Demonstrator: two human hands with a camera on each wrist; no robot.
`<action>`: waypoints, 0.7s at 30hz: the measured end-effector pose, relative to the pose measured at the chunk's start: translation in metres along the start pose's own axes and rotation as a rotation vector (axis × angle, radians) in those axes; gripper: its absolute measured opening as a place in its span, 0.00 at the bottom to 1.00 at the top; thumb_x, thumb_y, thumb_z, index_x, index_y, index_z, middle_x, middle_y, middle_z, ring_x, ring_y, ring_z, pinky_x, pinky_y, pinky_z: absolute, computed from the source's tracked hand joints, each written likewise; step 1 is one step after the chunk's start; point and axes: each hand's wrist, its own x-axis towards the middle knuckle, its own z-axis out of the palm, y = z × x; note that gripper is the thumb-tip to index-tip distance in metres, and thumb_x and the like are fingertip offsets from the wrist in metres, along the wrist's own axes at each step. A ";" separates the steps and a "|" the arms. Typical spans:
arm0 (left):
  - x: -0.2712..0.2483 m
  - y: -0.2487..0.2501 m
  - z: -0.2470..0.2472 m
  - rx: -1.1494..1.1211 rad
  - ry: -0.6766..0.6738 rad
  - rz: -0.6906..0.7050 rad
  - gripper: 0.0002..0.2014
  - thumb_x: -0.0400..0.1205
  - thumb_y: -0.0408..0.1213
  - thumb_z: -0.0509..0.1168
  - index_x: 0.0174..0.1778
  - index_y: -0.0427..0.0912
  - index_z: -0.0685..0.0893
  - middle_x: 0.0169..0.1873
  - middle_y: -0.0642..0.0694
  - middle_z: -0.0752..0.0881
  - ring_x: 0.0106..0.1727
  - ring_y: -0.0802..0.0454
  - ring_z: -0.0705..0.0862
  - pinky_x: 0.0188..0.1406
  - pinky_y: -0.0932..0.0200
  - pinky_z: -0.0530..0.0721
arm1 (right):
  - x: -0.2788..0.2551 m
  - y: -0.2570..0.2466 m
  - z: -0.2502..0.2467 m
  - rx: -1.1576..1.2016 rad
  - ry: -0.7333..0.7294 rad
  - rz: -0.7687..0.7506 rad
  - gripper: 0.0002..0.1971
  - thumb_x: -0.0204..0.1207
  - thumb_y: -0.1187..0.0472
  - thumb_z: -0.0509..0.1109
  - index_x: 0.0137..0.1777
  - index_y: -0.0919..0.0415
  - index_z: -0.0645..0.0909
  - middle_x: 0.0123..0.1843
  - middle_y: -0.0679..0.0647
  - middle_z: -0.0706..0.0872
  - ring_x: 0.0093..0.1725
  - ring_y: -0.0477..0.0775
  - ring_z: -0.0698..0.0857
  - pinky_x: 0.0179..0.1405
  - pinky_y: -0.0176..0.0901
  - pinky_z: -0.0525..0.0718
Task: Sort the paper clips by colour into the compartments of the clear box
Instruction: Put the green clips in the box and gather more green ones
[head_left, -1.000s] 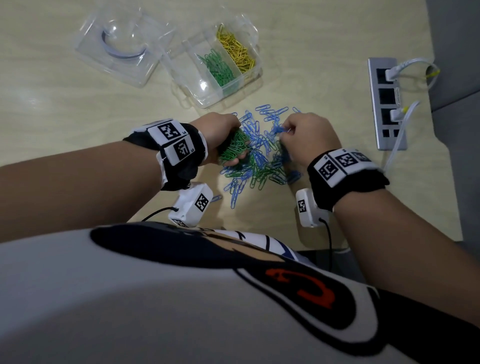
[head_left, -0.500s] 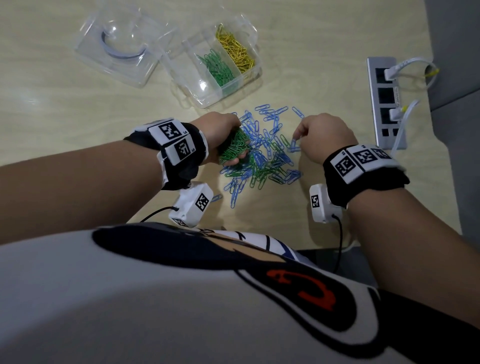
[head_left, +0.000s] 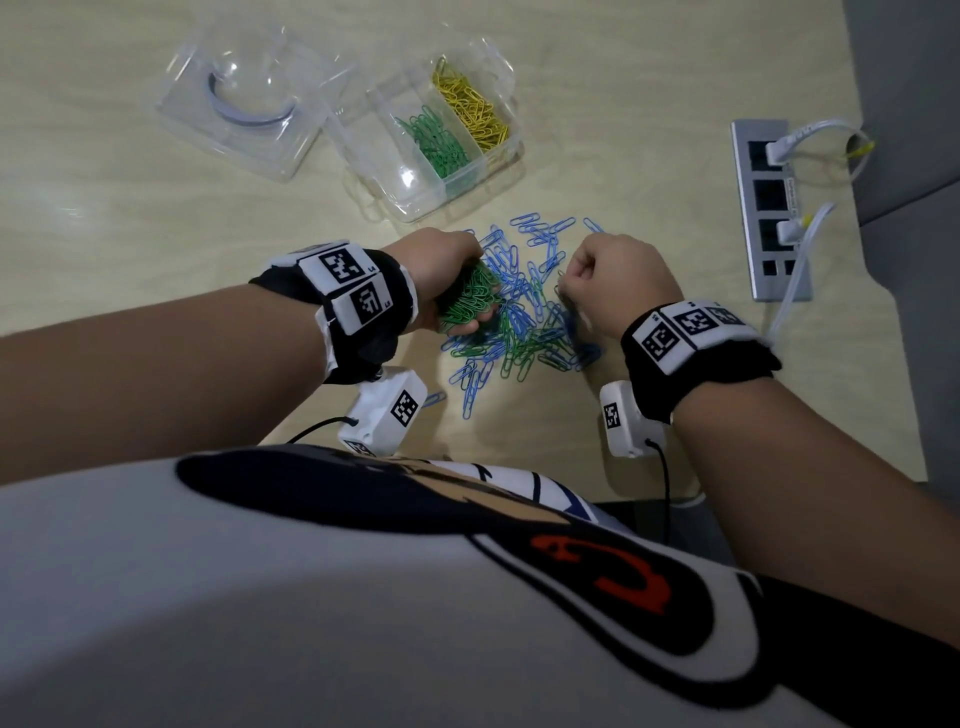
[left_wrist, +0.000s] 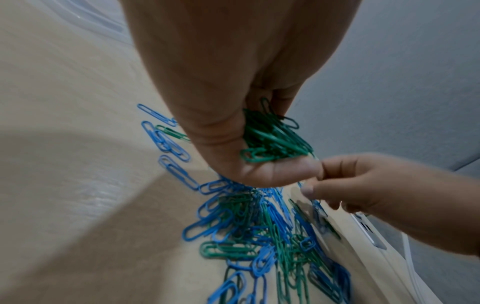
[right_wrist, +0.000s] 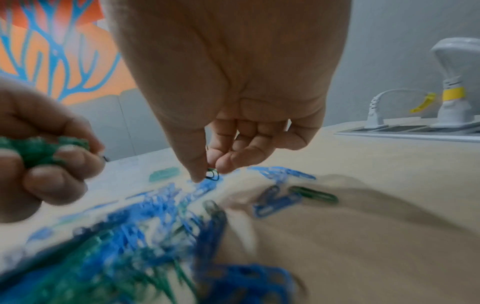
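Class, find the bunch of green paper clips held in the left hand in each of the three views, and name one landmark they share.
Head: bunch of green paper clips left of centre, in the left hand.
Left wrist: centre.
Right wrist: left edge.
Shared landmark: the mixed blue and green pile.

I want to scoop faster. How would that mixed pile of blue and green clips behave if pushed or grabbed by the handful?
The pile would likely spread rather than slide as one; its clips lie loose and flat. Some probably tangle, since they overlap. The left hand holds a green bunch, so a handful looks light.
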 end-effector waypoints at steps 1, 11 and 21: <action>0.000 -0.001 0.000 -0.001 -0.002 -0.002 0.18 0.86 0.41 0.49 0.41 0.36 0.80 0.29 0.40 0.83 0.23 0.49 0.82 0.23 0.65 0.81 | -0.002 -0.003 -0.003 0.070 0.019 -0.020 0.04 0.69 0.57 0.70 0.35 0.53 0.79 0.41 0.50 0.87 0.46 0.57 0.84 0.48 0.50 0.84; 0.001 0.002 0.008 -0.007 0.010 0.030 0.11 0.83 0.35 0.53 0.46 0.33 0.79 0.26 0.38 0.83 0.25 0.46 0.84 0.23 0.61 0.82 | -0.024 -0.044 -0.009 0.308 -0.073 -0.227 0.06 0.74 0.53 0.73 0.38 0.54 0.86 0.29 0.45 0.82 0.30 0.40 0.78 0.35 0.33 0.74; 0.000 -0.001 0.002 -0.030 -0.034 -0.001 0.17 0.85 0.41 0.50 0.38 0.38 0.79 0.27 0.42 0.83 0.24 0.49 0.82 0.23 0.65 0.81 | -0.001 0.001 0.003 -0.169 -0.085 0.056 0.11 0.75 0.52 0.69 0.46 0.60 0.85 0.47 0.60 0.88 0.51 0.63 0.84 0.45 0.46 0.81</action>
